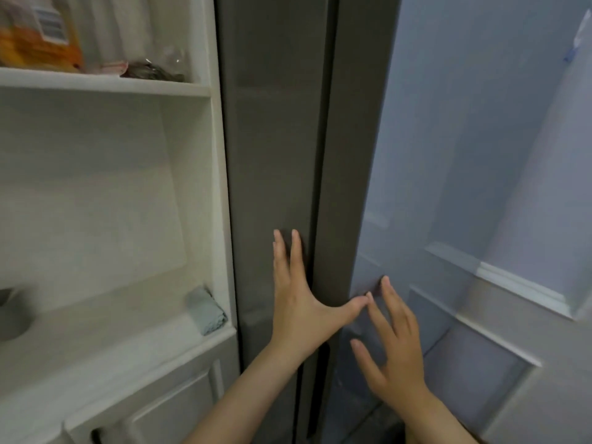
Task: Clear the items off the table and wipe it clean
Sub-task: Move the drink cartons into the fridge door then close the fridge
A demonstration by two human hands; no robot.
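Note:
I face a tall dark grey refrigerator, not the table. My left hand lies flat with fingers spread on the grey side panel beside the door's edge, thumb stretched right. My right hand is open with fingers apart, pressed on the glossy front of the door. Neither hand holds anything. The door looks flush with the body. A folded pale blue cloth rests on the white counter at the left, against the refrigerator's side. The table is out of view.
A white shelf unit stands to the left, with an upper shelf holding an orange packet and clear bags. Below the counter is a white cabinet door. A grey object shows at the left edge.

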